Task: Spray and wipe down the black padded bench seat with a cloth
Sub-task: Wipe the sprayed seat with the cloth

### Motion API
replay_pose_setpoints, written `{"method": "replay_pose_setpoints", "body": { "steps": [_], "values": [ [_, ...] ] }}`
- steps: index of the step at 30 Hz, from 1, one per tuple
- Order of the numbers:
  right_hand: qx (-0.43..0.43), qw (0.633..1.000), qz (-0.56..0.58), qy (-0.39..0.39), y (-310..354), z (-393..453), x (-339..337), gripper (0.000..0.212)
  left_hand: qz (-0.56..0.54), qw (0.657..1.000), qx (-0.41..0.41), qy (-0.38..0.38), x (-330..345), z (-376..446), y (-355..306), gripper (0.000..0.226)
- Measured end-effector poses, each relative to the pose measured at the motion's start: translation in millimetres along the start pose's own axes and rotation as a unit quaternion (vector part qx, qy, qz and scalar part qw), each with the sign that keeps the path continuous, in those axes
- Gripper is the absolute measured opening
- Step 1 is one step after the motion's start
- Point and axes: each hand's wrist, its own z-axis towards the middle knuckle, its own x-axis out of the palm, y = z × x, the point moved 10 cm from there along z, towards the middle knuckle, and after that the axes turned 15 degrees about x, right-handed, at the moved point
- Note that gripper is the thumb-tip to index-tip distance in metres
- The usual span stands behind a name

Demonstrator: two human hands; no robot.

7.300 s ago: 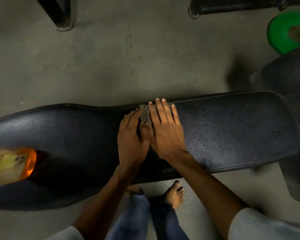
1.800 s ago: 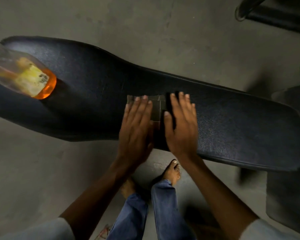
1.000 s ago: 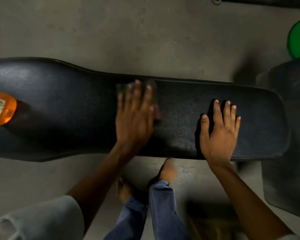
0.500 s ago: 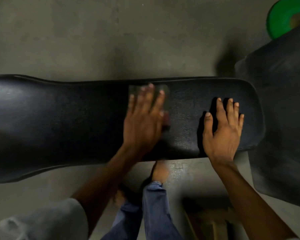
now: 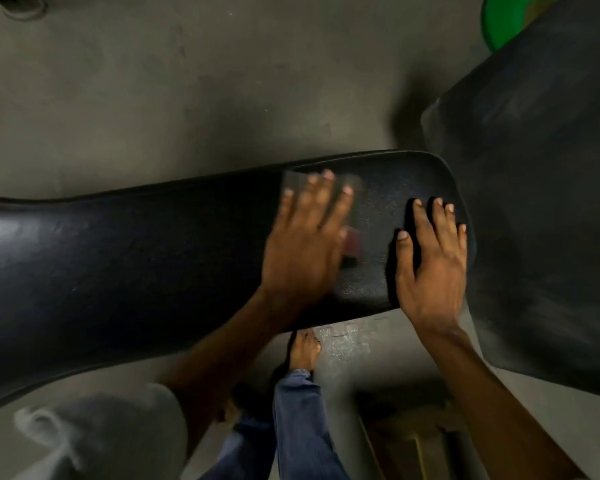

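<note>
Crosswise, bench seat (image 5: 153, 258) lying left-right, left hand (image 5: 303, 251) flat on cloth (image 5: 355, 195), fingers apart

A person in blue denim trousers (image 5: 302, 420), a pale grey short sleeve (image 5: 118, 441) at lower left, bare forearms, left hand (image 5: 305, 251) and right hand (image 5: 433, 265) without rings or gloves, and a bare foot (image 5: 303, 348) at lower centre.

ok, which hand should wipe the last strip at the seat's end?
Left. The left hand lies flat on the cloth beside that strip. The right hand rests bare on the bench seat end, holding nothing, and would have to lift clear.
</note>
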Motion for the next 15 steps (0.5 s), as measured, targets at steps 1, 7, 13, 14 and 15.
{"method": "replay_pose_setpoints", "body": {
  "steps": [1,7,13,14,15],
  "values": [
    [0.009,1.0,0.009,-0.009,-6,1,-4,0.057,0.01,0.999,-0.048,-0.012,-6,6,20,0.062],
    [0.068,0.995,0.071,-0.014,-42,6,-19,0.055,-0.002,0.999,0.049,-0.019,8,71,-57,0.065],
    [0.125,0.983,0.135,-0.024,-70,8,-34,0.053,-0.023,0.986,0.165,0.014,42,57,-138,0.064],
    [0.112,0.985,0.13,-0.021,-65,7,-33,0.053,-0.034,0.982,0.186,0.014,40,52,-137,0.064],
    [0.091,0.989,0.12,-0.017,-58,5,-31,0.053,-0.053,0.978,0.199,0.011,38,46,-132,0.064]
  ]
}}
